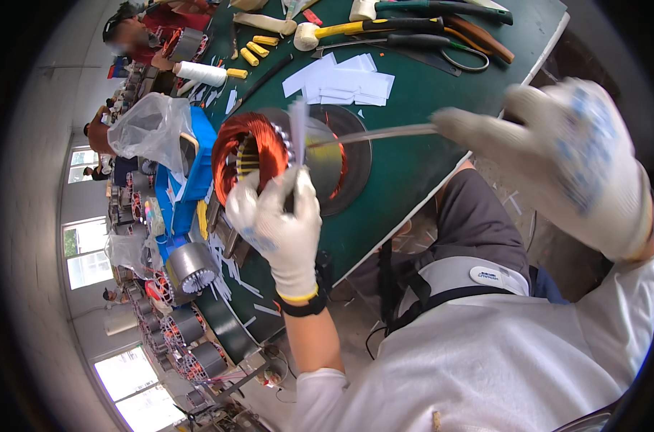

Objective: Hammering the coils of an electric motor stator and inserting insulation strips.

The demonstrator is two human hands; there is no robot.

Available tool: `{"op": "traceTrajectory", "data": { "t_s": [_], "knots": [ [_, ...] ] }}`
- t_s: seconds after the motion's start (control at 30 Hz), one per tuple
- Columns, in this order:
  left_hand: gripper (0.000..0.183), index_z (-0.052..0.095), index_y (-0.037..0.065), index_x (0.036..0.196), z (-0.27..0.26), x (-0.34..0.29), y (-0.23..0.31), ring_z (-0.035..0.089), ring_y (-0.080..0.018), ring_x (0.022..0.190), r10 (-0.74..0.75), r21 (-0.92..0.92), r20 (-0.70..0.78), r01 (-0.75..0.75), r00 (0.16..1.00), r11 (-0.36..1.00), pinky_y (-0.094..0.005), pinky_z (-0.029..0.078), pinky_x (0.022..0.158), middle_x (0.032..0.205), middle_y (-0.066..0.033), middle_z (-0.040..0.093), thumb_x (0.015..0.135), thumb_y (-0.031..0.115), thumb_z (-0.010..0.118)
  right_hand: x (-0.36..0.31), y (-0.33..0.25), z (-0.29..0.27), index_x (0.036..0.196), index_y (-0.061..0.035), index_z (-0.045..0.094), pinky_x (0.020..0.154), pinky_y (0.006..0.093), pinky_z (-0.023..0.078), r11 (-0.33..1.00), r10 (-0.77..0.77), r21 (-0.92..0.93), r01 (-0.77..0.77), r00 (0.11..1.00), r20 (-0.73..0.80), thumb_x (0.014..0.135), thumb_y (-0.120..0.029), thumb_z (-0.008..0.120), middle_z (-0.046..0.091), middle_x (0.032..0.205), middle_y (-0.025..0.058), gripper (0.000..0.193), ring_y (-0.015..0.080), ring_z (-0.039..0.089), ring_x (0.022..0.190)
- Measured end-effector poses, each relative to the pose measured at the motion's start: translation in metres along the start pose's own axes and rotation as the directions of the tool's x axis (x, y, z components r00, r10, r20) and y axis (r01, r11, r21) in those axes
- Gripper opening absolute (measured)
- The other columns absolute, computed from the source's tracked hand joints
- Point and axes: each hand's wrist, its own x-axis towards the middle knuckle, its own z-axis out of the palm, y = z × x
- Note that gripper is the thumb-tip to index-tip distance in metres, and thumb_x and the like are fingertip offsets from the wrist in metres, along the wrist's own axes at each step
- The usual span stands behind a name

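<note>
A motor stator (323, 162) lies on its side on a dark round plate (361, 173), with a thick ring of copper winding (229, 144) bulging from its left end. My left hand (278, 223), in a white knit glove, pinches an upright white paper strip (299, 133) at the slotted edge beside the winding. My right hand (583, 158), also gloved, is raised off to the right. It grips a long thin flat rod (395, 133) whose far tip reaches the stator. The rod and the right fingers are slightly smeared by motion.
White paper slips (348, 79) lie behind the stator on the green table (428, 86). Mallets (341, 29), shears (471, 54) and yellow rolls (257, 49) are farther back. Left stand a blue bin (201, 144) and another stator core (190, 268). Co-workers sit beyond.
</note>
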Motion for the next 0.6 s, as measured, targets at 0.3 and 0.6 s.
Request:
{"op": "traceTrajectory", "data": {
  "t_s": [0.3, 0.6],
  "knots": [
    [0.015, 0.078, 0.008, 0.089, -0.007, -0.006, 0.015, 0.053, -0.0295, 0.104, 0.003, -0.145, 0.069, 0.007, 0.998, 0.989, -0.0396, 0.046, 0.082, 0.103, -0.0164, 0.058, 0.075, 0.005, 0.078, -0.009, -0.002, -0.024, 0.107, -0.0026, 0.073, 0.043, 0.0288, 0.04, 0.999, 0.012, 0.029, -0.016, 0.992, 0.127, 0.069, -0.004, 0.075, 0.054, 0.057, 0.009, 0.038, 0.0201, 0.055, 0.045],
    [0.016, 0.077, 0.008, 0.088, -0.003, -0.006, 0.009, 0.054, -0.0281, 0.093, 0.042, -0.17, 0.025, -0.037, 0.999, 0.985, -0.04, 0.045, 0.081, 0.095, -0.0126, 0.058, 0.072, 0.005, 0.079, 0.004, -0.004, 0.048, 0.116, -0.0057, 0.071, 0.038, 0.034, 0.041, 0.918, 0.035, 0.392, -0.058, 0.997, 0.065, 0.071, 0.006, 0.069, 0.053, 0.06, 0.0107, 0.046, 0.0238, 0.055, 0.044]
  ]
}}
